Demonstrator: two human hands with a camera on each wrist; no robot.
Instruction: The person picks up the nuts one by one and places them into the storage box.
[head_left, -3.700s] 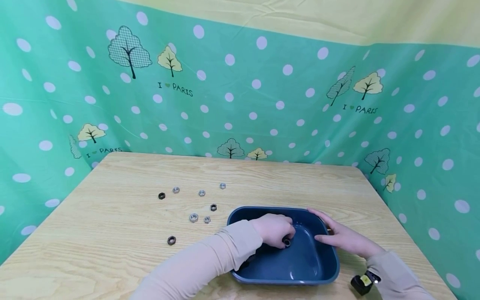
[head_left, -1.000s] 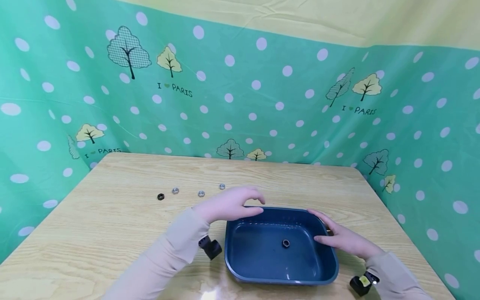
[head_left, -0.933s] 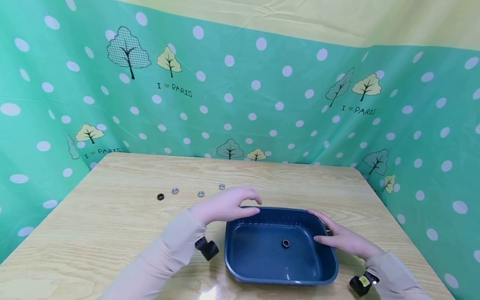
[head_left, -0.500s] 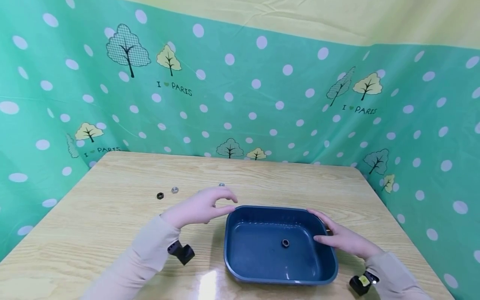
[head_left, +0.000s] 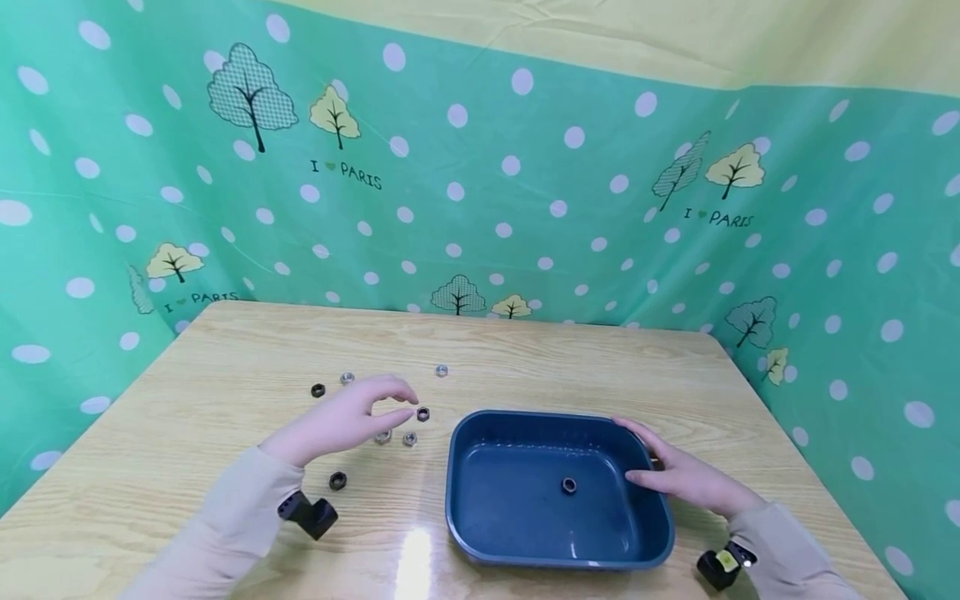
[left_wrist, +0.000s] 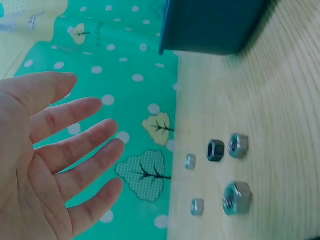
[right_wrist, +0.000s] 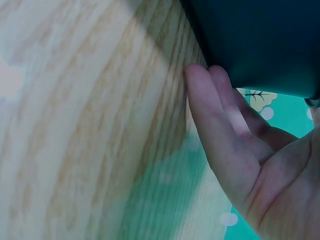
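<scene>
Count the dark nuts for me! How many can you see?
4 dark nuts: one in the blue tub, one just right of the left grip, one on its near side, and one beyond it, farthest left. Others may be hidden behind it.

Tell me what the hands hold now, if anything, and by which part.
The right hand holds the blue bin by its right side, toward the far corner. The left hand holds nothing.

On the bench (head_left: 577,362), with a cloth (head_left: 465,217) behind it, loose nuts (head_left: 410,439) lie left of a tub (head_left: 517,529) containing another nut (head_left: 569,485), the left hand (head_left: 341,422) near the loose nuts, the right hand (head_left: 684,476) at the tub's right rim.
</scene>
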